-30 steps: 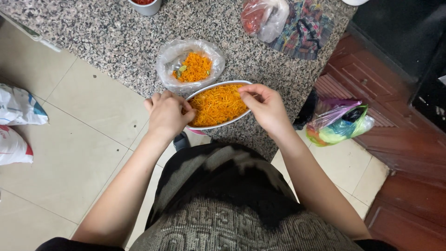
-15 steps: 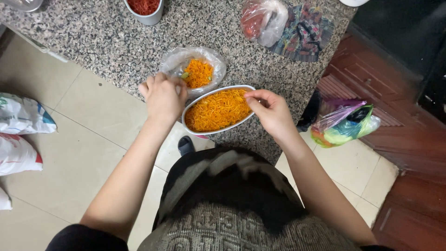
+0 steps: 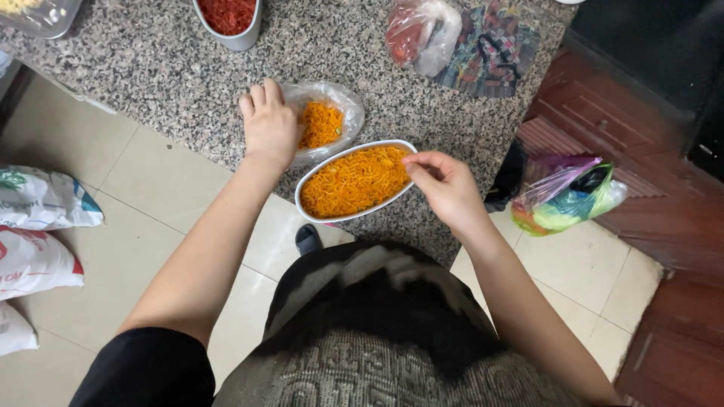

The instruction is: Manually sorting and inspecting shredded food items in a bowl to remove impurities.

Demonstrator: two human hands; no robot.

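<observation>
An oval white tray [image 3: 311, 206] full of shredded orange food lies near the front edge of a speckled granite counter [image 3: 151, 75]. My right hand [image 3: 445, 187] pinches the tray's right end with fingers closed on its rim. Behind the tray sits a clear plastic bag [image 3: 335, 98] holding more orange shreds [image 3: 320, 124]. My left hand [image 3: 270, 124] rests on the left side of that bag, fingers together and reaching into it.
A white cup of red shreds [image 3: 228, 19] stands at the back. A clear bag with red contents [image 3: 418, 34] and a patterned cloth [image 3: 490, 53] lie back right. A colourful plastic bag [image 3: 566, 197] hangs by dark wooden cabinets. Sacks [image 3: 38, 234] lie on the tiled floor.
My left hand has left the tray's left rim and moved back onto the plastic bag. My right hand stays at the tray's right end.
</observation>
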